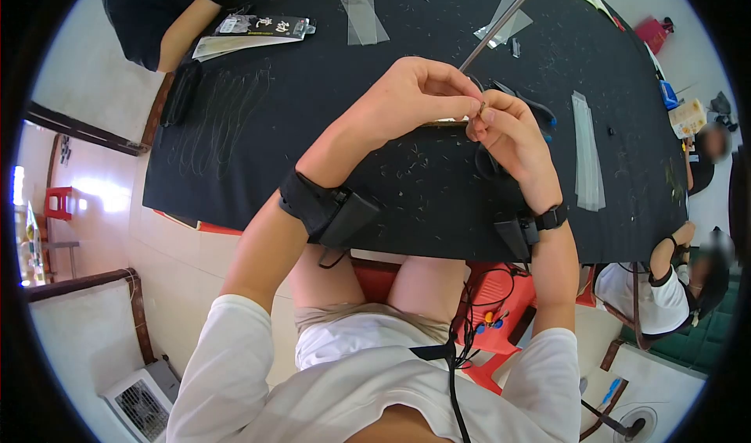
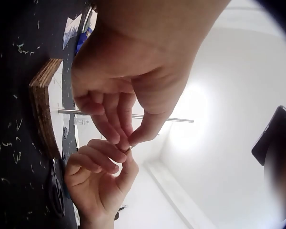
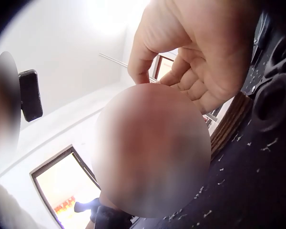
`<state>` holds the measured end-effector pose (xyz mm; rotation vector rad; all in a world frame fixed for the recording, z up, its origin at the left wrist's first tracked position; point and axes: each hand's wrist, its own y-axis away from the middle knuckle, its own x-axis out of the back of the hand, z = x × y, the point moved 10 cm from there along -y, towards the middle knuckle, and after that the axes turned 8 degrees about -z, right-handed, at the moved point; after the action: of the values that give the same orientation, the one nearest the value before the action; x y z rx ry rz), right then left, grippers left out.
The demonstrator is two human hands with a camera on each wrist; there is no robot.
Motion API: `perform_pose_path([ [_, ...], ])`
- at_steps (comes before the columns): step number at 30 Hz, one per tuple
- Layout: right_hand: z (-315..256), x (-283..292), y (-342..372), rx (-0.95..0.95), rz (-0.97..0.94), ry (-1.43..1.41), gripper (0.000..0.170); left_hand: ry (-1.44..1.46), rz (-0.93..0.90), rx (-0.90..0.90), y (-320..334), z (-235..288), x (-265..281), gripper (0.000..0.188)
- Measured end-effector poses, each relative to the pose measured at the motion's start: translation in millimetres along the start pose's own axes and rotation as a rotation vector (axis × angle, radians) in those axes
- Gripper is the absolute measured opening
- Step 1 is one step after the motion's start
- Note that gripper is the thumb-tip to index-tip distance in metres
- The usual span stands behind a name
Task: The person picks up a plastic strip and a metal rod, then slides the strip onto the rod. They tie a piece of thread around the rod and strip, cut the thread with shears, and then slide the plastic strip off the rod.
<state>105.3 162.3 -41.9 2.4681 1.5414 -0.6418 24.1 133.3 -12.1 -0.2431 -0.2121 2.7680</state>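
In the head view my left hand (image 1: 403, 99) and right hand (image 1: 512, 134) meet above the black-covered table. Thumb and fingertips of each pinch one tiny brownish piece (image 1: 483, 109), too small to name. The left wrist view has the same small piece (image 2: 129, 150) between the fingertips, the left hand (image 2: 128, 71) above and the right hand (image 2: 97, 179) below. Behind the hands stands a thin metal rod (image 1: 501, 25), rising from a white-topped wooden board (image 2: 44, 107). A blurred disc covers part of the right wrist view, beside the right hand (image 3: 200, 52).
Near the right hand lie black-handled scissors (image 3: 271, 102) and pliers with blue-tipped handles (image 1: 540, 113). Clear plastic sleeves (image 1: 588, 154), loose coiled line (image 1: 223, 118) and small clippings (image 2: 19, 124) are spread over the tabletop (image 1: 313, 75). Another person's arm (image 1: 188, 36) rests at the far left.
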Motion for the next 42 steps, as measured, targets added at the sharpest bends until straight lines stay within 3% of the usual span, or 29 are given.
perform_pose_path([
  [17,-8.0,-1.4,0.3,0.077,0.060,0.165,0.011,-0.208,0.133,0.024,4.6,-0.9,10.6,0.014],
  [42,-8.7,-9.9,0.3,0.100,-0.026,0.125,0.012,-0.107,0.054,-0.018,2.8,-1.0,0.9,0.010],
])
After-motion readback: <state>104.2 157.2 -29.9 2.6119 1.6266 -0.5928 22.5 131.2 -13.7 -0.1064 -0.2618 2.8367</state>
